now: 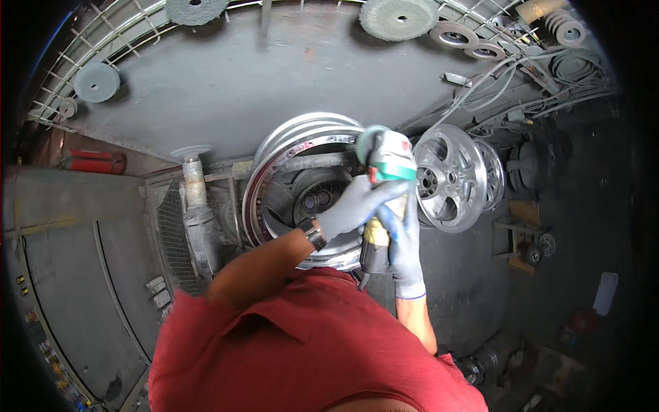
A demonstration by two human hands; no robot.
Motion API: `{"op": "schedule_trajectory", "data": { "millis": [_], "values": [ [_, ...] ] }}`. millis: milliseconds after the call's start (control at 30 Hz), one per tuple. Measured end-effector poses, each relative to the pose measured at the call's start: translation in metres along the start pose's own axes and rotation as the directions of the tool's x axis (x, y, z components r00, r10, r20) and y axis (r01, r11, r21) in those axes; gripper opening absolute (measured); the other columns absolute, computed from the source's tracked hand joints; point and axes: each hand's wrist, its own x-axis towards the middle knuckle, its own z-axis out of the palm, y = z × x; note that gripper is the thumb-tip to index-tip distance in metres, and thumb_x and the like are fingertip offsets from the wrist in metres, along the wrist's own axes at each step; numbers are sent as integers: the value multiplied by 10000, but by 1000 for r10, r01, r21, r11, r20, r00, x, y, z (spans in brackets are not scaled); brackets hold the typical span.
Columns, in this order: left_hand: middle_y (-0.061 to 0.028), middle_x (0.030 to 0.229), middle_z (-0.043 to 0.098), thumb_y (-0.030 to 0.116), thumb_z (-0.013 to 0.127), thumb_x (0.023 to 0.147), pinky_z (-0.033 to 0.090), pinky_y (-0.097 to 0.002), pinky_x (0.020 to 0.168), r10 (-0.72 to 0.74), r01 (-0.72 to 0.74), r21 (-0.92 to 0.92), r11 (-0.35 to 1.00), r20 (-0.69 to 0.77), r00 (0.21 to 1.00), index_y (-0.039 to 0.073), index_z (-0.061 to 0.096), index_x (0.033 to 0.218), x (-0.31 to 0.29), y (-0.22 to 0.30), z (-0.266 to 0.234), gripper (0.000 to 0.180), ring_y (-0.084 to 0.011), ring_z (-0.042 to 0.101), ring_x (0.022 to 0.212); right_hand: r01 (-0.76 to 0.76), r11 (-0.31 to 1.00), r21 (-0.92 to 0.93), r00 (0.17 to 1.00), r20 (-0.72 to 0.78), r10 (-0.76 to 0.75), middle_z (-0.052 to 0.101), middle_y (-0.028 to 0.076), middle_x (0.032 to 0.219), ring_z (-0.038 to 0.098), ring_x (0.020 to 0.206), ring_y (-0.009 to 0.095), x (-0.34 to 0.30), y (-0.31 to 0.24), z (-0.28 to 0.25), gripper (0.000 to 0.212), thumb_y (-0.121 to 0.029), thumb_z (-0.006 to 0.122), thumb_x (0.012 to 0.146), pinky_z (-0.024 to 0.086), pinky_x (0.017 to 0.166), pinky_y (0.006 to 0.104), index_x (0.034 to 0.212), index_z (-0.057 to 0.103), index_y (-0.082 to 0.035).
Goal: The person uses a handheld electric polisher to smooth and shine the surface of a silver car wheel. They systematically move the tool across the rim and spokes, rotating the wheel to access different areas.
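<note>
An angle grinder (395, 169) with a green band, a yellow-wrapped body and a dark rear end is held upright in front of my chest. My left hand (347, 208), in a pale glove, grips it just below the green band. Lower down the body, my right hand (406, 248) wraps around it from the right, also gloved. A round greenish disc (367, 143) sits at the grinder's head, partly smeared. Behind my left hand stands a large shiny wheel rim (252, 199), with the disc close to its upper right edge; I cannot tell whether they touch.
Silver spoked wheels (449, 177) stand right of the grinder. A grey bench tool (199, 230) is at the left, near a red cylinder (96, 162). Abrasive discs (398, 17) hang on a wire rack along the back, with cables (508, 69) at right.
</note>
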Motion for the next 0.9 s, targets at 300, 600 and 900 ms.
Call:
{"op": "schedule_trajectory", "data": {
  "millis": [300,600,900],
  "values": [
    [-37,1042,723,382,736,998,571,-295,778,-414,410,-78,909,-31,910,-6,692,1190,38,11,40,434,-110,700,896,-143,805,576,972,-71,224,715,172,1075,763,813,296,5,-7,-33,504,-367,589,1046,679,670,434,1432,488,-57],
    [-92,1169,697,421,574,1075,591,-376,942,192,-423,-484,766,-455,869,66,567,1381,-57,58,-24,469,-202,706,1046,-129,978,-163,866,462,191,508,199,1496,527,1369,265,24,-79,79,858,-252,635,970,432,1140,349,1669,209,5],
    [-122,1383,591,573,437,1092,486,-396,1141,246,-574,-538,618,-560,791,78,484,1482,-102,77,-26,632,-238,581,1314,122,905,-409,735,649,195,557,258,1433,558,1317,317,33,-86,117,801,-331,582,1011,442,1093,358,1641,254,38]
  ]
}}
